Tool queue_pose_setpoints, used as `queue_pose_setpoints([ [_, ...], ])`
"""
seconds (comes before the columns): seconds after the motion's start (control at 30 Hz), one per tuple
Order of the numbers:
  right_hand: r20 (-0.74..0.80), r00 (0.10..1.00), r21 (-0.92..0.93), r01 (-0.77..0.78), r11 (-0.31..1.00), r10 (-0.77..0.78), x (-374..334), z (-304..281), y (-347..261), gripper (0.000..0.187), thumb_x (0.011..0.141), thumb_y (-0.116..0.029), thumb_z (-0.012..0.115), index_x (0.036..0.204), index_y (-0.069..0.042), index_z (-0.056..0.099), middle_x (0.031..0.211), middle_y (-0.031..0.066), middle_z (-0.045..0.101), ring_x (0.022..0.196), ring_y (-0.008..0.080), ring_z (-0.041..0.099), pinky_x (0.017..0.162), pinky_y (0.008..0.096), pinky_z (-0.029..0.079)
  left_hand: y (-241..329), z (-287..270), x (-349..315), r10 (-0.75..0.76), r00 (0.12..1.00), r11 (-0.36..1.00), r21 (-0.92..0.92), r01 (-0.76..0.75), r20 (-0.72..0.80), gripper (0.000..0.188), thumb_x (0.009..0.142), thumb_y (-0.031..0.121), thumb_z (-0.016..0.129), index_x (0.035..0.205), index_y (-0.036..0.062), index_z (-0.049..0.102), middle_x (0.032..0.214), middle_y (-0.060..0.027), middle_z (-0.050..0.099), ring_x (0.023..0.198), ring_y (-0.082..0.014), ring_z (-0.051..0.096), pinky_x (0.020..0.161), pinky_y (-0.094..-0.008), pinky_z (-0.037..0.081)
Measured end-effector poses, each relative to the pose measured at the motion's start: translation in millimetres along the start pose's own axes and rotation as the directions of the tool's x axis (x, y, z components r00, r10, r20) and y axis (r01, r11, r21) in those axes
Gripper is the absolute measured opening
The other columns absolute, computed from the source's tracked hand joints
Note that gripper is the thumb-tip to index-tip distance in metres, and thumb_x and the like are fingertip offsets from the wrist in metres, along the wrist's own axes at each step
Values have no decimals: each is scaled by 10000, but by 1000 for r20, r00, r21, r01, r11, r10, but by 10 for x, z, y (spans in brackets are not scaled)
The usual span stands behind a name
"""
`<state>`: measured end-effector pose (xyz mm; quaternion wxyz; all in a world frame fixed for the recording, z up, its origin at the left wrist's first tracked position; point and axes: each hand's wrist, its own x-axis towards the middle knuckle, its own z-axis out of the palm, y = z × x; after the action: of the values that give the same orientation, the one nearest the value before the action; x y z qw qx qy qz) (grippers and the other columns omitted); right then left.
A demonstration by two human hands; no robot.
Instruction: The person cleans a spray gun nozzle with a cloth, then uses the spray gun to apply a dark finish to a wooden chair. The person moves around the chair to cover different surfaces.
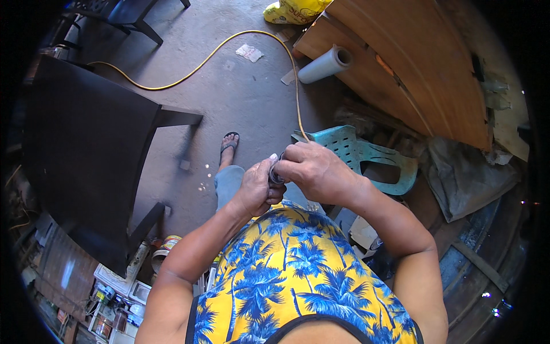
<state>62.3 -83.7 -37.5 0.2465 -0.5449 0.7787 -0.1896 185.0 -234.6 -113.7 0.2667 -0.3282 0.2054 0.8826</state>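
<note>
In front of my chest, both hands meet on a small dark grey rounded thing (277, 174). Most of it is covered by fingers, and its kind cannot be made out. My left hand (256, 186) is closed around its left side, thumb up. My right hand (315, 172) has its fingers bent against it from the right. A yellow hose (229, 41) curves across the floor and runs down behind my right hand; whether it joins the dark thing is hidden.
A dark table (86, 149) with splayed legs stands at left. On the right are a teal plastic chair (366, 152), a clear plastic roll (325, 65) and leaning brown wooden panels (412, 63). A yellow sack (295, 10) lies at the top. Cans and jars crowd the lower left.
</note>
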Motion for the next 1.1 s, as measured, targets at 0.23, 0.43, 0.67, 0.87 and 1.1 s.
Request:
queue_pose_setpoints([
  [0.23, -225, 964, 278, -78, 957, 144, 35, 142, -118, 134, 883, -30, 742, 1013, -31, 709, 956, 134, 630, 804, 298, 671, 674, 401, 573, -80, -3, -10, 28, 997, 999, -17, -29, -67, 361, 1136, 427, 418, 1014, 104, 522, 710, 12, 456, 506, -60, 372, 417, -216, 304],
  [0.43, -263, 914, 440, -172, 881, 310, 1, 145, -196, 181, 895, -28, 733, 1074, -7, 725, 986, 163, 627, 825, 321, 676, 708, 399, 581, 13, 1, 33, 87, 995, 990, -106, -92, -53, 357, 1125, 401, 450, 958, 100, 546, 699, -10, 513, 463, -71, 392, 384, -232, 292],
  [0.67, -180, 952, 292, -189, 937, 248, 9, 114, -127, 188, 852, -23, 769, 1039, -1, 752, 956, 166, 609, 826, 320, 662, 728, 413, 572, 23, 129, 56, 120, 986, 992, 41, -116, -117, 378, 1129, 419, 432, 937, 108, 530, 654, 5, 469, 446, -77, 384, 382, -239, 306],
  [0.87, -192, 943, 233, -225, 946, 272, 28, 175, -60, 135, 841, -52, 812, 961, -13, 764, 882, 132, 612, 795, 283, 647, 661, 383, 546, 32, 123, 65, 118, 983, 991, 78, -107, -140, 399, 1140, 408, 404, 906, 107, 522, 648, 7, 461, 447, -81, 386, 386, -244, 304],
  [1.1, -294, 781, 515, -356, 780, 550, 136, 376, -139, 175, 847, -121, 801, 891, 32, 730, 815, 139, 701, 712, 229, 676, 636, 348, 540, -125, 149, 258, 555, 799, 821, 304, -482, -230, 452, 1149, 365, 382, 890, 59, 591, 693, -52, 565, 572, -162, 554, 534, -304, 448],
])
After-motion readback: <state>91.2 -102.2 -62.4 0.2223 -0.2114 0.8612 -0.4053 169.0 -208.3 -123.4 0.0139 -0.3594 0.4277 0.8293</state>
